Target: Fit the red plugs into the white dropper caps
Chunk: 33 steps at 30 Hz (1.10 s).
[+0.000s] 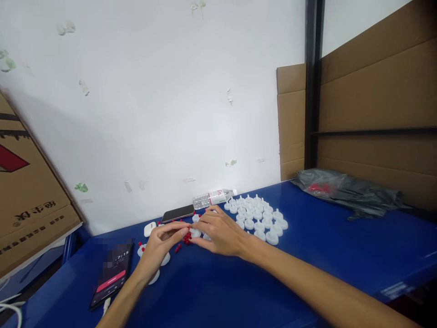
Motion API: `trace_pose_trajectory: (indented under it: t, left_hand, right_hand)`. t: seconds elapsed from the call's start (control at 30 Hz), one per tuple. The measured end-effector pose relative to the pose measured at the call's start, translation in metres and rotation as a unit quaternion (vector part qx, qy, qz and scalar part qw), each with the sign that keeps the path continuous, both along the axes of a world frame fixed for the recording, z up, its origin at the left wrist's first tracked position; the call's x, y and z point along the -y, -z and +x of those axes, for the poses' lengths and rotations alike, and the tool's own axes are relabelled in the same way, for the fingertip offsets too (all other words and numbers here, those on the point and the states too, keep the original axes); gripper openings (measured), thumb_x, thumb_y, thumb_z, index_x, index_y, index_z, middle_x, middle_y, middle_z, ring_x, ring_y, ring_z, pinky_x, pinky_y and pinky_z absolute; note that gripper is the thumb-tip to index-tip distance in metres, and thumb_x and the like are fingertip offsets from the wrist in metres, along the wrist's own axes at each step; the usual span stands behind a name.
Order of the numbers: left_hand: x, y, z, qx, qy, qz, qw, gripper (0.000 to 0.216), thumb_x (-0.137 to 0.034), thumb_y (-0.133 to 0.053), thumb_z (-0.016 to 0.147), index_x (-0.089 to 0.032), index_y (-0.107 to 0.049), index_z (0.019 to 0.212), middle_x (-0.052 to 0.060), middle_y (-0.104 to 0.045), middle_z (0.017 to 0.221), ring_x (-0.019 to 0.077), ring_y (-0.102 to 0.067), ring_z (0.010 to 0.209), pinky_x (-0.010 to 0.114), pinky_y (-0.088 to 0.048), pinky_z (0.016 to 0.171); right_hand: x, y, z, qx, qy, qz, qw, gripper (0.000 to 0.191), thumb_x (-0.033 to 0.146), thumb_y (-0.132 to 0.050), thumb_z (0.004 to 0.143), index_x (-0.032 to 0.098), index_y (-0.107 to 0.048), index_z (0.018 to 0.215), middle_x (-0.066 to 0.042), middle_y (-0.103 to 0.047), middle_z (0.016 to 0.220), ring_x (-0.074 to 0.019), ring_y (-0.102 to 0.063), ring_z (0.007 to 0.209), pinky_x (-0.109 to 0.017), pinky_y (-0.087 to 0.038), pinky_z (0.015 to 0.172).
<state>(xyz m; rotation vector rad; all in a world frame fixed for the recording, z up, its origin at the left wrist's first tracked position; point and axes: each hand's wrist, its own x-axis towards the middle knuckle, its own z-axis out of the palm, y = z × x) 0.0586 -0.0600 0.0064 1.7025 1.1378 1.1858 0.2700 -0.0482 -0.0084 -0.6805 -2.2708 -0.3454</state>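
Note:
My left hand (163, 239) pinches a small red tip cap at the top of a white nozzle lid (195, 232). From the other side, my right hand (218, 231) has its fingers closed on that lid, and they hide part of it. Just below is a small pile of red tip caps (186, 238), with a couple of loose ones (178, 248) beside it. Some white lids fitted with red tips (141, 249) lie around my left hand, partly covered by it. Right of my right hand stand many white nozzle lids (258, 214) with bare spouts.
On the blue table (218, 291) a lit phone (114, 273) with a cable lies at left. Along the wall are a white case (149, 229), a dark phone (178, 213) and a water bottle (214, 197) on its side. A grey plastic bag (351, 193) lies at right by cardboard (378, 100).

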Motion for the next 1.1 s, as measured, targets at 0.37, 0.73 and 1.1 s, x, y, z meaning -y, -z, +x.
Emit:
trace_pose_trajectory:
  t: [0.37,0.73,1.1]
  left_hand:
    - [0.009,-0.002,0.002,0.128,0.196,-0.159,0.959,0.054,-0.035,-0.061,0.083,-0.023,-0.056,0.135,0.011,-0.068,0.111,0.0241,-0.064,0.095,0.039,-0.051,0.085]
    - [0.007,0.015,-0.003,0.177,0.172,-0.144,0.958,0.053,-0.033,-0.072,0.076,-0.020,-0.063,0.127,0.007,-0.069,0.097,0.0175,-0.056,0.079,0.028,-0.045,0.070]
    - [0.008,0.015,0.004,0.137,0.121,-0.111,0.977,0.055,-0.036,-0.076,0.070,-0.016,-0.065,0.120,0.002,-0.061,0.074,0.0125,-0.048,0.063,0.023,-0.040,0.056]
  right_hand:
    - [0.010,-0.006,-0.003,-0.034,-0.033,0.053,0.997,0.029,0.033,-0.047,0.100,0.021,-0.061,0.123,-0.005,-0.072,0.108,-0.0184,-0.061,0.104,-0.039,-0.029,0.108]
    - [0.010,-0.002,-0.009,-0.065,-0.041,0.128,0.989,0.027,0.040,-0.057,0.096,0.019,-0.066,0.110,-0.002,-0.075,0.102,-0.0177,-0.063,0.100,-0.042,-0.029,0.108]
    - [0.009,-0.001,-0.009,-0.065,-0.069,0.146,0.985,0.014,0.027,-0.055,0.098,0.019,-0.067,0.098,0.002,-0.076,0.097,-0.0143,-0.062,0.098,-0.039,-0.028,0.108]
